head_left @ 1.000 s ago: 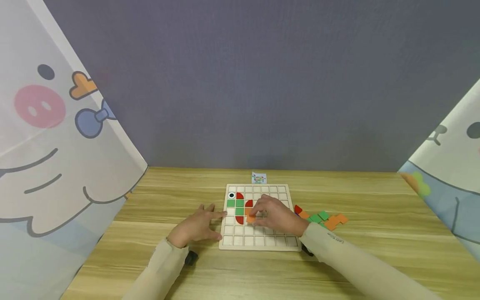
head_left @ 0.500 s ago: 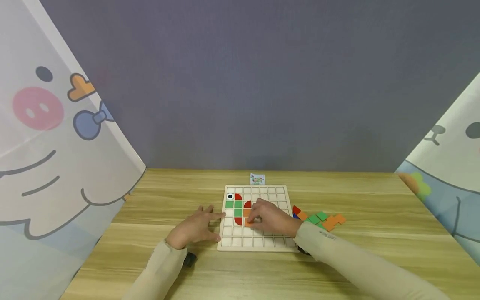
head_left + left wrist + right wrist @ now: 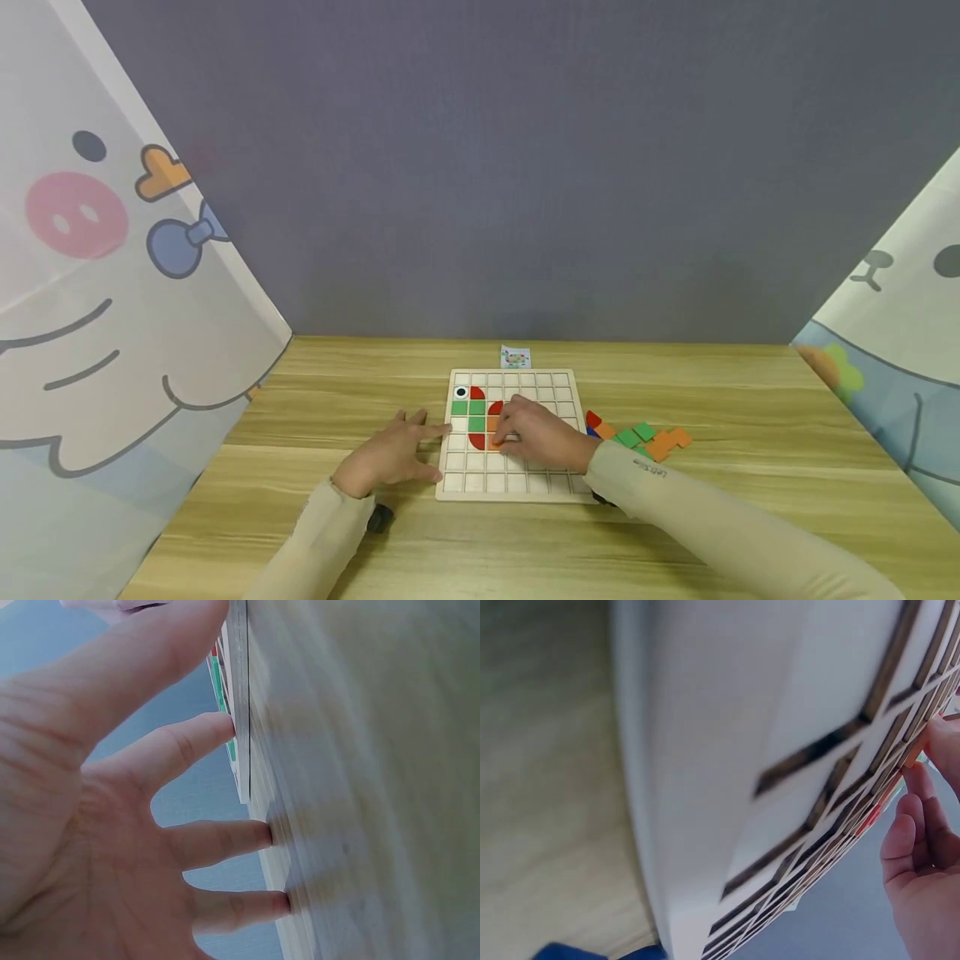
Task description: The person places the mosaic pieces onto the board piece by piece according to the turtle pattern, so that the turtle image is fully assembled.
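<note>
A wooden grid board [image 3: 495, 483] lies flat on the table. In its left part sit a white eye tile [image 3: 461, 392], several green squares [image 3: 477, 408], red quarter-round tiles [image 3: 477, 442] and an orange square [image 3: 492, 424]. My right hand [image 3: 546, 435] reaches over the board. Its thumb and forefinger pinch another orange square tile [image 3: 492, 445], which lies at a cell beside the lowest red piece and is partly covered by the fingertips. With fingers spread, my left hand [image 3: 390, 454] touches the board's left edge; in the left wrist view its fingers [image 3: 191, 750] are straight.
Loose orange [image 3: 662, 445], green [image 3: 644, 431], red [image 3: 593, 418] and blue tiles lie right of the board, partly behind the right forearm. A small printed card [image 3: 515, 357] is at the board's far edge. A grey panel [image 3: 525, 167] stands behind the table.
The orange tile under my right fingers has gone from overlapping its cell to lying lower, about level with it. My right hand has shifted slightly left; my left hand stays at the edge.
</note>
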Available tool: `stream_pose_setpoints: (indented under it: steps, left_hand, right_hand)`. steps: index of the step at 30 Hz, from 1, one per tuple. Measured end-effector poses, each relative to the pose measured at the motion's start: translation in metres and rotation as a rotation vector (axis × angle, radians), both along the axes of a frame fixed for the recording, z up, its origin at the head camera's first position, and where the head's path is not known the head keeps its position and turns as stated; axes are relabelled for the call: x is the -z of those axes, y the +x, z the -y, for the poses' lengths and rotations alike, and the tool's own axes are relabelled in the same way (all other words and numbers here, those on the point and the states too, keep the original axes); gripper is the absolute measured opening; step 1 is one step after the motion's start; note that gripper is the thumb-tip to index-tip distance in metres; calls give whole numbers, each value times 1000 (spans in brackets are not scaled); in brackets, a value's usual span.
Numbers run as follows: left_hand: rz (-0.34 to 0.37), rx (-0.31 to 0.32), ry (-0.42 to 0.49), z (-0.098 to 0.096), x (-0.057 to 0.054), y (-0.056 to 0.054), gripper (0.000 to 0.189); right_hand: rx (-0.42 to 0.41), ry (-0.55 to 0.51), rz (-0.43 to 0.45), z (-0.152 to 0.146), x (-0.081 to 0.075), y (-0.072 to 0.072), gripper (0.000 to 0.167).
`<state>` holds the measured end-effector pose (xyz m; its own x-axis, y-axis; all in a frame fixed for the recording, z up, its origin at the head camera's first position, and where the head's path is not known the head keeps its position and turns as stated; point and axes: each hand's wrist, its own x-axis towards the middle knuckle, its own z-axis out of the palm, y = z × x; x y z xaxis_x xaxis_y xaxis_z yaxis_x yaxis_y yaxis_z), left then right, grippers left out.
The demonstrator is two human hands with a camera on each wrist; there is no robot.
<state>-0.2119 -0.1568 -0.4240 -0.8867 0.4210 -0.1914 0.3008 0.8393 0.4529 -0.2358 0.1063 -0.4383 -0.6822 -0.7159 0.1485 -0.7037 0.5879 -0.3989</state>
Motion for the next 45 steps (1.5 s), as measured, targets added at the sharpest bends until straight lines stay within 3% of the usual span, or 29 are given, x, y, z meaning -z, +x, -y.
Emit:
stream_pose_setpoints:
  steps: [16,20,24,30,34,40,45]
  left_hand:
    - [-12,12,-9,1,-3,0,69]
    - [-7,18,-3,1,-2,1,69]
    - [-3,17,-2,2,-2,2,69]
    - [1,15,-2,3,-2,3,69]
    - [8,16,4,3,-1,4,69]
    - [4,13,4,2,0,2,70]
    - [0,14,2,1,1,1,70]
  right_hand:
    - [-98,-1,-53,-9,1,4,21]
    - [-115,-20,-101,-14,0,8,21]
    - [-43,-75,-119,-31,-3,13,20]
    - [92,-162,-135,-83,-10,17,22]
    - [164,-171,-152,-119,-12,22,25]
    - [245,-150,-259,-163,-12,25,29]
    - [305,-139,-244,-189,-13,30,26]
